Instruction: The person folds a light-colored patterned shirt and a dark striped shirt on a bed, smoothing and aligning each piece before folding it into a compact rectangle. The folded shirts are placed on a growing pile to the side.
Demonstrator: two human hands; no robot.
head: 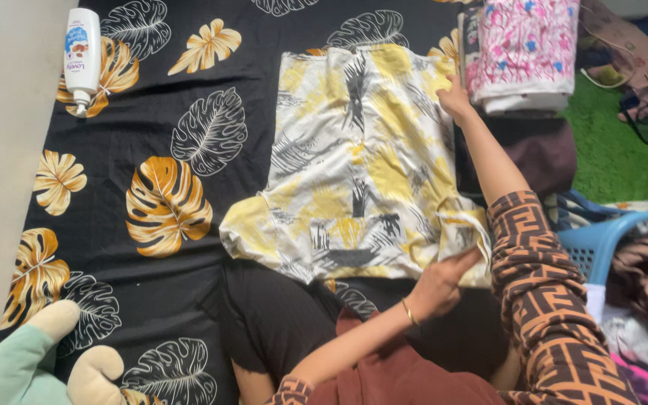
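Note:
A white, yellow and grey printed shirt (361, 165) lies spread flat on a black bedsheet with gold and white leaves (166, 150). My left hand (444, 283), with a thin bracelet on the wrist, reaches across my lap and pinches the shirt's near right edge by the sleeve. My right hand (455, 97), on an arm in a brown patterned sleeve, stretches out to the shirt's far right corner and grips the cloth there. My legs in black lie under the shirt's near hem.
A white lotion bottle (82, 52) lies at the far left by the wall. Folded pink floral cloth (523, 52) is stacked at the far right. A blue basket (601, 240) of clothes stands on the right, with a plush toy (39, 360) at the near left.

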